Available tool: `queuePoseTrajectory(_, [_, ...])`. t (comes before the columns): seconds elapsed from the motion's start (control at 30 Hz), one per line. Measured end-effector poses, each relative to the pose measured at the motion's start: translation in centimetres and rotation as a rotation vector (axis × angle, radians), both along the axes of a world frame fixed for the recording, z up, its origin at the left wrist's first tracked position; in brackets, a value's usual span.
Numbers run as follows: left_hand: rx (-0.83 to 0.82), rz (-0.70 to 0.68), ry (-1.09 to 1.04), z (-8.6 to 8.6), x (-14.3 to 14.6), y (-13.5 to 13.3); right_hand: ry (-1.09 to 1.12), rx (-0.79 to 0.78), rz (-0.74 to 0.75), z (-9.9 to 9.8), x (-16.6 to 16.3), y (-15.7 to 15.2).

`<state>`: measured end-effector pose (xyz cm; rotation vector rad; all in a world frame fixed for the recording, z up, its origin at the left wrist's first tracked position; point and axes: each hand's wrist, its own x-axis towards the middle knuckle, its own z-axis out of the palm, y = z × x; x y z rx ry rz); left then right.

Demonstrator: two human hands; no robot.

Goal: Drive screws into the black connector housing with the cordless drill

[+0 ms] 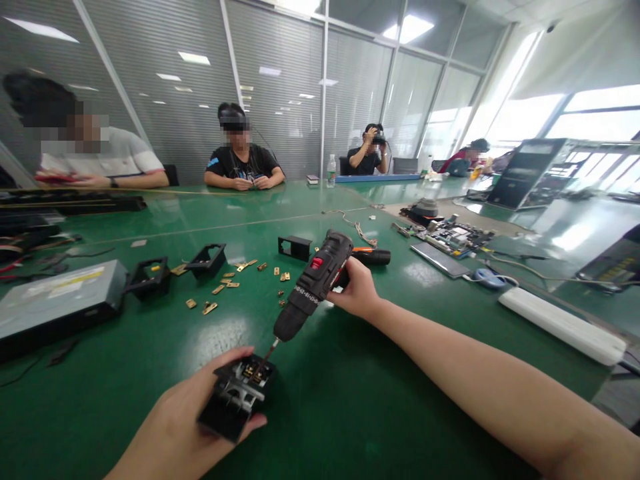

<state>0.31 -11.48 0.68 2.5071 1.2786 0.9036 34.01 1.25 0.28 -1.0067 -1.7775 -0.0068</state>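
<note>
My left hand is closed around a small black socket housing with brass contacts, held on the green table near me. My right hand grips a black and red cordless drill. The drill slants down to the left, and its bit tip rests on the housing's top. Several loose brass pieces lie scattered on the table beyond the drill. Three more black housings sit among them.
A flat grey drive lies at the left, a white bar at the right. Circuit boards, a dark slab and cables lie at the far right. A black-handled tool lies behind my right hand. Several people sit along the far side of the green table.
</note>
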Motion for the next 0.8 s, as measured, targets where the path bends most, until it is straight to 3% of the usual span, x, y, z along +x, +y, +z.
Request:
queuePoseTrajectory(0.3, [0.058, -0.009, 0.078, -0.39, -0.36, 0.02, 0.046, 0.033, 0.025, -0.7, -0.06, 0.07])
queuePoseTrajectory(0.8, [-0.092, -0.043, 0.01, -0.15, -0.55, -0.35, 0.08, 0.032, 0.042, -0.75, -0.35, -0.14])
